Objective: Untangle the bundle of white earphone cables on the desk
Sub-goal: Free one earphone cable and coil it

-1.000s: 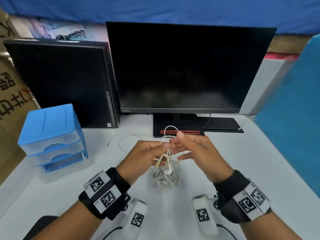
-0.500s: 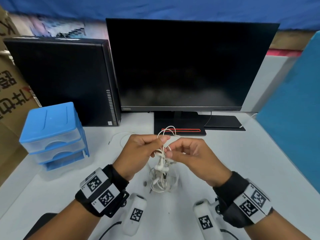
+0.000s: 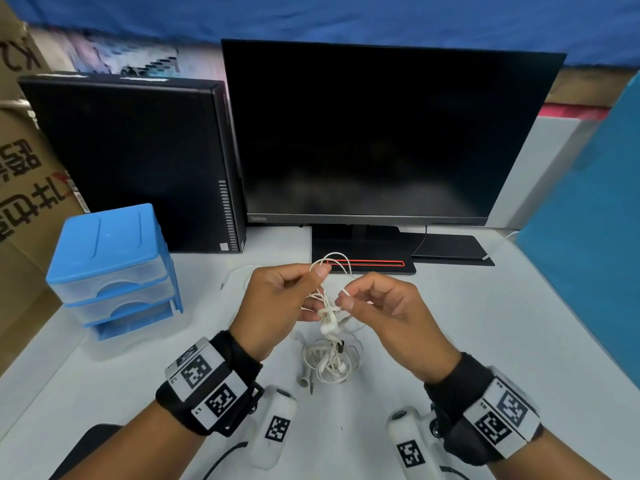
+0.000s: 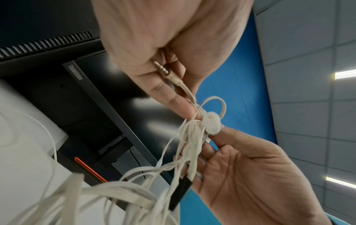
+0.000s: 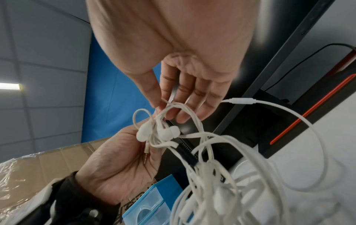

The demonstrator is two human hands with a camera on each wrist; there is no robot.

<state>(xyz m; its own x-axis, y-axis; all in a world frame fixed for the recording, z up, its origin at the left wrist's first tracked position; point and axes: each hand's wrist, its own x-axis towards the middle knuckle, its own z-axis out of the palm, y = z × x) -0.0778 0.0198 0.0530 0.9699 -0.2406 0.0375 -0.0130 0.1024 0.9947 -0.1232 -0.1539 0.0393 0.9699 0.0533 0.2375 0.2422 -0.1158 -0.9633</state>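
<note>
Here the bundle (image 3: pixel 329 358) hangs below both pinches: left hand (image 3: pixel 277 303) higher, right hand (image 3: pixel 388 313) at the knot.

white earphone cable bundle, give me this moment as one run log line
phase: untangling | left hand: pinches white earphone cable bundle | right hand: pinches strand at knot | bundle: partly lifted, lower coils on white desk

Both hands raised, close together — L hand (image 3: pixel 277 303) & R hand (image 3: pixel 391 317) fingers pinching.
</note>
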